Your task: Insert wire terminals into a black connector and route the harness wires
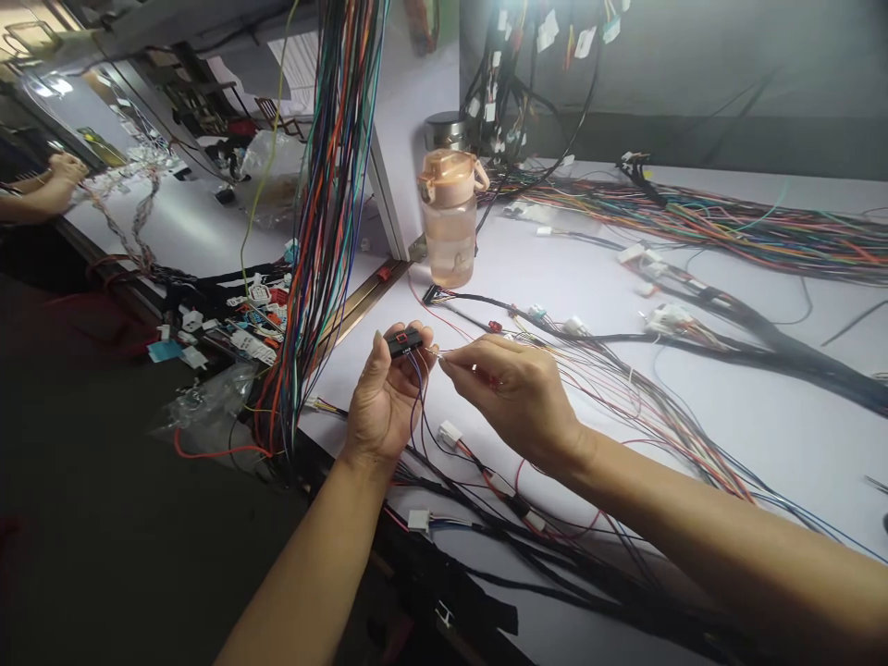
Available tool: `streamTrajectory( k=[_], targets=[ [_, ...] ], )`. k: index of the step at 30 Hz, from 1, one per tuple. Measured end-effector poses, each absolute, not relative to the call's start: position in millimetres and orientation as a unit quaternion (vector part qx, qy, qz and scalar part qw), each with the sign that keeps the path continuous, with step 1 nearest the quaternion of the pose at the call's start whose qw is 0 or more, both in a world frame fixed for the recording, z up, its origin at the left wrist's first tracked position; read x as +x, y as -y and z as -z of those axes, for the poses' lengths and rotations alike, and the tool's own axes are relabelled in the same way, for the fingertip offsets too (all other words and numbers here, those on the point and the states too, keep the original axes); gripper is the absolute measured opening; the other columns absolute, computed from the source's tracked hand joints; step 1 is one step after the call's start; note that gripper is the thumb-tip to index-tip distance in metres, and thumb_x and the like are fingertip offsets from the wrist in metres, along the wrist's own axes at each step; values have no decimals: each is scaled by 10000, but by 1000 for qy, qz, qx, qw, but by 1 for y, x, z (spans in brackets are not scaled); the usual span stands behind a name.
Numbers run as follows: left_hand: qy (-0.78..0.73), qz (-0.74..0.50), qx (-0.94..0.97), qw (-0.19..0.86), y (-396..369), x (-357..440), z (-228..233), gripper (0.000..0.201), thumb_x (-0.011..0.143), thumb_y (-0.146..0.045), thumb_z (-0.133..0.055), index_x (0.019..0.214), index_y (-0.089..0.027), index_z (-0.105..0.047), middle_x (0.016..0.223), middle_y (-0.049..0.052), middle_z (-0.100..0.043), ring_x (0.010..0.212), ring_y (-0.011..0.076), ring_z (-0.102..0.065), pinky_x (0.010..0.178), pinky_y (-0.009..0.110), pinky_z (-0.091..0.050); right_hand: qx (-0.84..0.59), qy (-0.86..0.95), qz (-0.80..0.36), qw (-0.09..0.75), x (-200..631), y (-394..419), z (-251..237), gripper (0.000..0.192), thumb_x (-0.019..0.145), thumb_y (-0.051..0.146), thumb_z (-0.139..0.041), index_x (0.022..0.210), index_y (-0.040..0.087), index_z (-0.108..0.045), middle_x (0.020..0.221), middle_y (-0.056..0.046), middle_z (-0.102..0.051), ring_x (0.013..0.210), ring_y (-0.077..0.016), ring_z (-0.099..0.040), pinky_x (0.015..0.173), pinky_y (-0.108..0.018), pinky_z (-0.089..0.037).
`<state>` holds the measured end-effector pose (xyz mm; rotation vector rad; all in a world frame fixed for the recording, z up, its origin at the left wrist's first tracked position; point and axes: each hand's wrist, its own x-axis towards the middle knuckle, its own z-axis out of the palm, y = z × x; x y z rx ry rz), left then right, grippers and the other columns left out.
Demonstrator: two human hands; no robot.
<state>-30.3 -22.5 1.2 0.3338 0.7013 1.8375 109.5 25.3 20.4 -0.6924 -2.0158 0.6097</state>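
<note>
My left hand (pixel 383 400) holds a small black connector (pixel 404 341) with a red face between thumb and fingertips, above the white table's near edge. My right hand (pixel 510 388) pinches a thin wire (pixel 434 352) whose metal tip points at the side of the connector. Blue and dark wires hang from the connector down past my left palm. Below both hands lies a wiring harness (pixel 486 490) with white plugs.
A pink water bottle (pixel 450 217) stands behind the hands. A curtain of coloured wires (pixel 326 213) hangs at the left. Thick wire bundles (pixel 728 231) cross the white table (pixel 763 425) at the right. Loose connectors (pixel 242 319) lie left. Another person's arm (pixel 42 190) rests far left.
</note>
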Motion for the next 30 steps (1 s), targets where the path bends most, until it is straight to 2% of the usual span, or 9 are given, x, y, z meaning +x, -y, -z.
streamTrajectory(
  k=[9,22,30],
  targets=[
    [-276,-774,144,551,22,-31,-1,242,931,-301,-515,870,-141,-685,936,52,-701,933,122,-668,790,177,-555,-308,823,-216,424,101,-22,-20,156,821,148,-588,696,160,-680,620,24,-585,541,-66,-455,540,-214,-338],
    [-315,-765,153,540,22,-29,2,169,914,-266,-547,917,-151,-671,969,56,-710,886,118,-683,811,193,-552,-339,822,-203,410,98,-23,-23,214,837,193,-573,646,162,-664,603,20,-568,525,-63,-427,541,-218,-334],
    [-315,-766,144,541,20,-30,2,232,918,-320,-542,861,-144,-681,913,40,-713,911,117,-677,831,190,-549,-342,820,-185,419,96,-23,-20,246,896,297,-551,743,175,-699,647,13,-605,524,-62,-426,545,-225,-338]
  ],
)
